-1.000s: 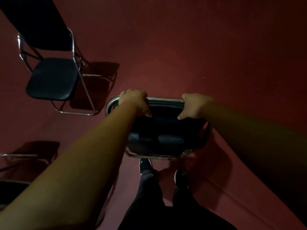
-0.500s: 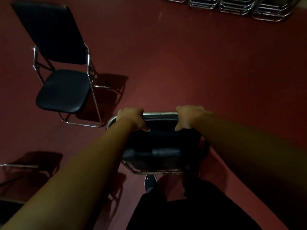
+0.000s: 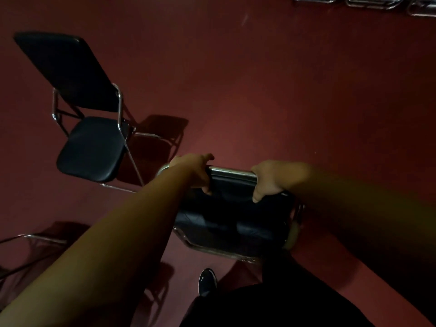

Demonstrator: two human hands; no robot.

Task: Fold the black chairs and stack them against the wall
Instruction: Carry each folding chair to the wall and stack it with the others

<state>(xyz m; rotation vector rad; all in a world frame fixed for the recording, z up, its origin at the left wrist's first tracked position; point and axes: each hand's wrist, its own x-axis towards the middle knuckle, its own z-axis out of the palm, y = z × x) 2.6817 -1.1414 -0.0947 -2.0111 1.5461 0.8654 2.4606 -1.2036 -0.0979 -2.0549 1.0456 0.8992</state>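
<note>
Three black chairs show plainly, plus a row of chrome frames that may be more. At the far left edge, low down, only the chrome leg of a third chair [image 3: 35, 238] pokes into view with its shadow. Next right, an open chair [image 3: 88, 135] stands unfolded on the red floor [image 3: 259, 90], its seat level and its tall backrest leaning away toward the upper left. In the middle, the held chair [image 3: 232, 215] is folded flat and carried low in front of the person, its chrome top bar running left to right and its long axis pointing down toward the floor. The left hand [image 3: 193, 172] is wrapped over the left end of that bar, though one finger seems lifted off; the light is too dim to be sure. The right hand [image 3: 271, 179] is clenched around the bar's right end. Below, one black shoe [image 3: 207, 280] stands on the floor. At the top right edge, stacked frames [image 3: 375, 1] line the floor, well apart from the carried chair.
</note>
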